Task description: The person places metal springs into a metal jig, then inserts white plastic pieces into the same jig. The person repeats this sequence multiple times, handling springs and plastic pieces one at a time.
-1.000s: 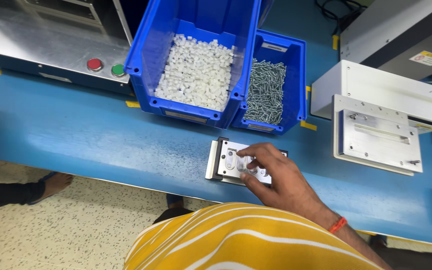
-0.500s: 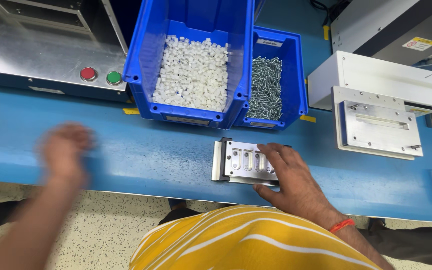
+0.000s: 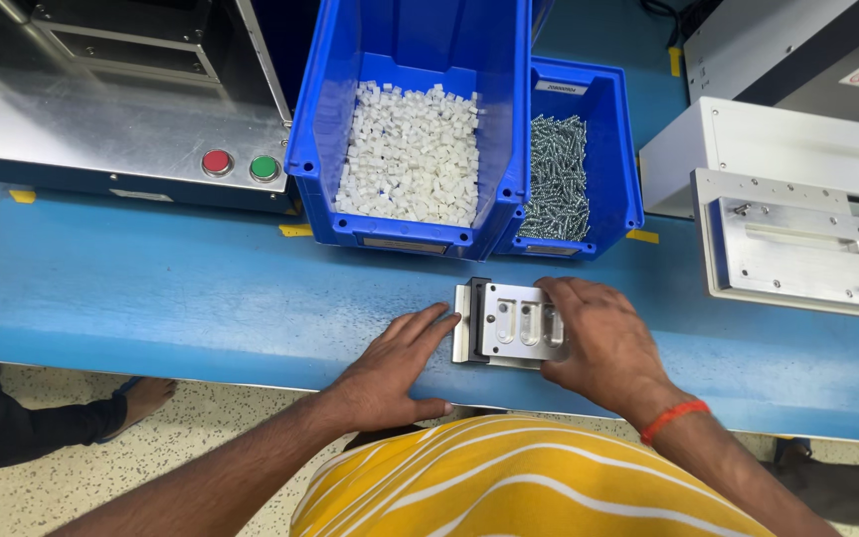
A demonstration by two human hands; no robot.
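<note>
Head view: a small metal fixture block point(image 3: 509, 323) sits on the blue counter point(image 3: 151, 298), near its front edge. Left hand point(image 3: 390, 368) lies flat, fingers together, fingertips touching the block's left end. Right hand point(image 3: 599, 343) covers the block's right side, fingers curled over its top edge; whether it pinches anything is hard to tell. Toward the back edge: a large blue bin point(image 3: 509, 139) of small white parts point(image 3: 410, 154), and beside it a smaller blue bin point(image 3: 613, 149) of screws point(image 3: 557, 174).
</note>
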